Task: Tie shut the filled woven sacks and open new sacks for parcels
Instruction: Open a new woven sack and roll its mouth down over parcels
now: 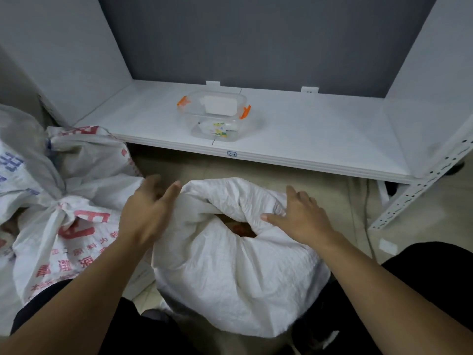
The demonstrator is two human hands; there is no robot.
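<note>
Floor (343, 201) is pale tile, seen from above w/ dark trouser legs (435, 278) at the bottom corners. Both bare forearms reach fwd from the lower edge twd a filled white woven sack (230, 272), which stands on the floor right in front of the person, between the knees.

Sack mouth is untied: fabric is rolled and bunched round a small gap near the top, w/ sth orange-red (240, 229) showing inside.

Left hand (148, 211) is at the sack's upper-left rim, released, fingers straight and a bit blurred, thumb side against the fabric; it grips nothing. Right hand (299, 216) lies flat on the right side of the rolled rim, fingers spread, thumb pointing at the gap, also grasping nothing.

To the left, touching or just beside the white sack, lies a red-printed sack (74, 226) w/ its neck knotted (60, 211). Behind that sits a blue-printed sack (15, 162).

Further back, a low white shelf (320, 129) spans the view, w/ a small label (232, 154) on its front edge and a perforated metal upright (419, 185) at the right. On it stands a clear plastic box (215, 116) w/ orange clips. Grey wall (256, 34) behind.
</note>
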